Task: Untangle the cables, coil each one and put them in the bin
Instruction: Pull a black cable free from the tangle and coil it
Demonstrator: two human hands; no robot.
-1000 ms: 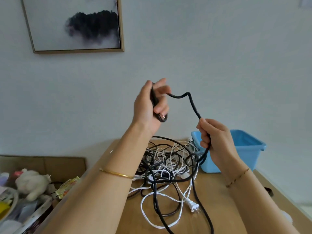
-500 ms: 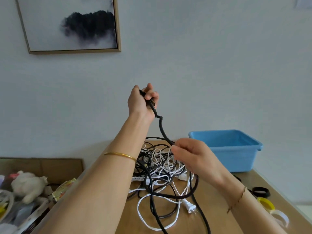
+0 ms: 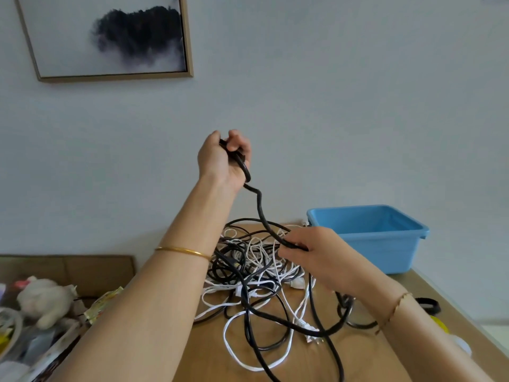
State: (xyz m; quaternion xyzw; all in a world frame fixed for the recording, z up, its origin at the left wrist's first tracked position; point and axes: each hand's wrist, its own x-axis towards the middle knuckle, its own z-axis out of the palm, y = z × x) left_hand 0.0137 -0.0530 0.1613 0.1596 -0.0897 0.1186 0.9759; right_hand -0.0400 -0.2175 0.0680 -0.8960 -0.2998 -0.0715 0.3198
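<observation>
A pale wall (image 3: 330, 92) carries a framed picture (image 3: 110, 37) — below, a wooden table (image 3: 220, 365).

Bin (image 3: 385, 244) at centre right is open-topped, so you can reach in from above. Cable tangle (image 3: 256, 274) blocks mid-table, right up beside the bin's left corner. Black cable (image 3: 260, 210) hangs across the air above it. Bare table (image 3: 203, 359) at bottom centre; a black ring (image 3: 429, 305) sits at the right edge.
</observation>
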